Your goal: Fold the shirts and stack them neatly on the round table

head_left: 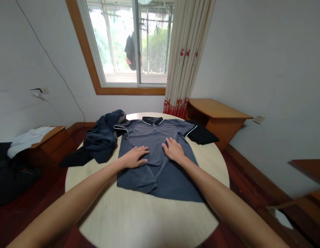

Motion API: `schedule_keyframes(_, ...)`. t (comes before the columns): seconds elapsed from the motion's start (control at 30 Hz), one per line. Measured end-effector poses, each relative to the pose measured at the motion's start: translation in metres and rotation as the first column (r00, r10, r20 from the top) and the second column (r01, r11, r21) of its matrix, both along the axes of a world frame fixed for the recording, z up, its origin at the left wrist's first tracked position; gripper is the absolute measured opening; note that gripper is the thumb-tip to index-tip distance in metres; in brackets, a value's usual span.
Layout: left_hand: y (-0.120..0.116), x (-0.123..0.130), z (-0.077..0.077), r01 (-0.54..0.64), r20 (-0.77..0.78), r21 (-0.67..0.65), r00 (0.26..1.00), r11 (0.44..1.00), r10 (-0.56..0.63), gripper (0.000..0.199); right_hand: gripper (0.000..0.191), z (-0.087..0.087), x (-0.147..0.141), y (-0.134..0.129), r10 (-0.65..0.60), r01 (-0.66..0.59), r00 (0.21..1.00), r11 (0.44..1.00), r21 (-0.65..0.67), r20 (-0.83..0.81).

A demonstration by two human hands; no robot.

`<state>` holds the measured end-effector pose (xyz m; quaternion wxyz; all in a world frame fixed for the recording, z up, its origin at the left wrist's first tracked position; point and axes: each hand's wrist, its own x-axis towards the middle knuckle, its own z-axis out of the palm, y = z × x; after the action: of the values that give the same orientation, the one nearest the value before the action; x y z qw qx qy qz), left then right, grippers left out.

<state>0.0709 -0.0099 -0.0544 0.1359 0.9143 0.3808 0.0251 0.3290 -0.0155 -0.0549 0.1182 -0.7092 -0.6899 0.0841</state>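
Head view: grey polo shirt [172,175] face up on round counter [118,220], left hand [135,157] and right hand [174,150] apart, palms down on it, gripping nothing. Looks light, limp, wrinkles easily; best pinched at shoulder seams or hem corners.

The single head view looks from above the near side of the counter [147,220], close to it, facing forward and down across its top.

Both hands [154,153] press flat on the grey polo shirt [160,179] — collar away — spread over the round worktop [139,220], dark clothes [102,137] heaped at its left.
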Motion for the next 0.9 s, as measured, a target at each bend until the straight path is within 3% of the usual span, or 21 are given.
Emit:
schedule_keyframes(0.1,-0.032,-0.019,0.002,-0.007,0.085,0.024,0.996,1.000,0.005,0.053,0.067,-0.009,0.010,-0.035,0.008,-0.008,1.000,1.000,0.003,0.026)
schedule_keyframes(0.23,-0.061,-0.046,-0.002,-0.002,0.155,0.023,0.988,1.000,-0.002,0.064,0.068,-0.024,0.037,-0.061,0.041,-0.041,0.996,0.999,0.009,0.082)
schedule_keyframes(0.53,-0.075,-0.080,0.000,0.030,0.136,-0.096,0.991,0.995,-0.017,0.078,0.067,-0.025,0.087,-0.073,0.162,-0.166,0.978,0.986,0.017,0.130)
schedule_keyframes(0.63,-0.085,-0.085,0.006,0.064,0.106,-0.128,0.993,0.990,-0.050,0.064,0.067,-0.023,0.093,-0.076,0.188,-0.191,0.973,0.982,0.009,0.131)
schedule_keyframes(0.77,-0.104,-0.085,0.018,0.115,0.146,-0.155,0.985,0.981,-0.092,0.029,0.067,-0.023,0.096,-0.077,0.200,-0.205,0.969,0.979,0.018,0.142)
schedule_keyframes(0.9,-0.118,-0.081,0.031,0.033,0.106,-0.216,0.994,0.976,-0.011,0.013,0.067,-0.025,0.096,-0.076,0.202,-0.208,0.970,0.978,0.031,0.136)
